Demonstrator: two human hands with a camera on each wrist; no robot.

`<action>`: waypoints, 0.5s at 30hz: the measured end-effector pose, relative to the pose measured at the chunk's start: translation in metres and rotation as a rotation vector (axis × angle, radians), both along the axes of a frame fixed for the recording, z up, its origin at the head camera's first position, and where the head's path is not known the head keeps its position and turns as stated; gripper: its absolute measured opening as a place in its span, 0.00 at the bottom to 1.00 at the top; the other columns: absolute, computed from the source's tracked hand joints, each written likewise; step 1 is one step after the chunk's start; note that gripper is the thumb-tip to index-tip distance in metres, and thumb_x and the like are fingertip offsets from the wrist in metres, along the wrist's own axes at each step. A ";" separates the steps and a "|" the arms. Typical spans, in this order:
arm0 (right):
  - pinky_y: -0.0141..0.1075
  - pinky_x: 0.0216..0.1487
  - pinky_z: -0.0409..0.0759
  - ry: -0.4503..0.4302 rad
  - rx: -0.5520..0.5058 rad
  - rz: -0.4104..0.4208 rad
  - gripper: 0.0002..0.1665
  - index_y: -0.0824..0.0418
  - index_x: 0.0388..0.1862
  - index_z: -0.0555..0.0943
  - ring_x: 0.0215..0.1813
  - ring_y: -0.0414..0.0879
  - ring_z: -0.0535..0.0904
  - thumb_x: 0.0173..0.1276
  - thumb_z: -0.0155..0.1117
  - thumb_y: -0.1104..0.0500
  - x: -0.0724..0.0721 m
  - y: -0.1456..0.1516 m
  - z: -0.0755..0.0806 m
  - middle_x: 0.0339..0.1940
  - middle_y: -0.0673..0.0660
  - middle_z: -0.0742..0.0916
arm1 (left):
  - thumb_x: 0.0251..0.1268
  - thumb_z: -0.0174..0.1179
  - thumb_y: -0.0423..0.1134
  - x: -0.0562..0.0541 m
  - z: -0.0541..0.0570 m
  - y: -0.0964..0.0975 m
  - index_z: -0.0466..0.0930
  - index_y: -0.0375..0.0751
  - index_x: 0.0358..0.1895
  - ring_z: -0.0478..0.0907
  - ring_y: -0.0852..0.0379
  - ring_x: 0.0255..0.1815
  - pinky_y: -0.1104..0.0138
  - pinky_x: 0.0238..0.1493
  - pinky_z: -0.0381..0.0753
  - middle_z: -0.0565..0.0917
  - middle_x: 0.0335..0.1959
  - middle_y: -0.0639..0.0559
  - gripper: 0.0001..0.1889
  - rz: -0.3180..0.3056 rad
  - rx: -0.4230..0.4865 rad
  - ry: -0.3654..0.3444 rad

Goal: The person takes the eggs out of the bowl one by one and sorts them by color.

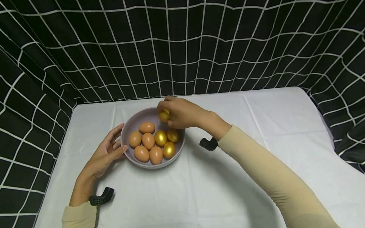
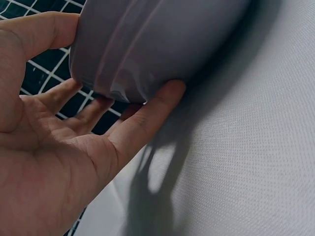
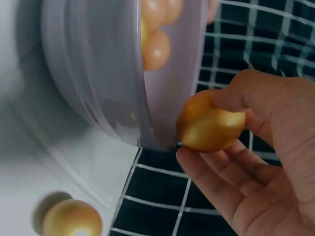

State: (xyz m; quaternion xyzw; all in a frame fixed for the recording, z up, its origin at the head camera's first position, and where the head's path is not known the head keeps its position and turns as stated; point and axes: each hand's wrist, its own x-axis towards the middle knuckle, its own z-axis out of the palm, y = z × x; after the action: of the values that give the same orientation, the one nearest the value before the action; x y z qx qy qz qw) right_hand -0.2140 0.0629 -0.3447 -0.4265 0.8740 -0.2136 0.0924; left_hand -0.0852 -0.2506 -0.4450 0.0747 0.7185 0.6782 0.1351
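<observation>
A round mauve bowl [image 1: 139, 117] holds several brown eggs [image 1: 148, 141] and three gold eggs [image 1: 161, 138]. My left hand [image 1: 106, 152] rests against the bowl's left side with fingers spread. In the left wrist view, the fingertips [image 2: 172, 91] touch its outer wall. My right hand [image 1: 182, 112] is over the bowl's back right rim. It pinches another gold egg [image 3: 209, 123] between thumb and fingers, as the right wrist view shows. One more gold egg [image 3: 72, 219] lies on the tablecloth outside the bowl; the right hand and arm seem to hide it in the head view.
A white cloth [image 1: 228, 196] with creases covers the table. Behind and at both sides hangs a black curtain with a white grid [image 1: 185, 47]. Small black devices [image 1: 209, 144] sit at both wrists.
</observation>
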 end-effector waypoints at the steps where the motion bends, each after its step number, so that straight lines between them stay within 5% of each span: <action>1: 0.41 0.53 0.82 -0.029 -0.040 -0.019 0.23 0.55 0.59 0.82 0.52 0.50 0.79 0.64 0.70 0.64 -0.001 0.004 -0.002 0.55 0.56 0.83 | 0.79 0.58 0.31 0.000 0.000 -0.001 0.46 0.50 0.87 0.73 0.70 0.71 0.70 0.56 0.87 0.51 0.86 0.38 0.42 0.000 0.001 0.001; 7: 0.38 0.52 0.90 -0.165 -0.302 -0.154 0.24 0.57 0.59 0.81 0.61 0.47 0.82 0.64 0.71 0.65 -0.001 0.027 -0.018 0.58 0.54 0.83 | 0.79 0.58 0.31 0.000 0.001 -0.004 0.47 0.51 0.87 0.73 0.70 0.71 0.71 0.55 0.87 0.52 0.86 0.38 0.41 0.006 0.001 0.011; 15: 0.44 0.54 0.90 -0.187 -0.500 -0.293 0.25 0.59 0.61 0.81 0.61 0.51 0.84 0.65 0.73 0.66 0.005 0.058 -0.040 0.59 0.56 0.85 | 0.79 0.59 0.31 0.000 -0.001 -0.001 0.47 0.51 0.87 0.73 0.70 0.71 0.70 0.55 0.87 0.52 0.87 0.38 0.42 0.002 -0.011 0.007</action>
State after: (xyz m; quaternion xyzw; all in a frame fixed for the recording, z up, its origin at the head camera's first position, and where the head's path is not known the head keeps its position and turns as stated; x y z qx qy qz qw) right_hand -0.2092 0.1209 -0.3846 -0.2837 0.8343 -0.4716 0.0329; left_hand -0.0854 -0.2515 -0.4464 0.0755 0.7228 0.6740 0.1322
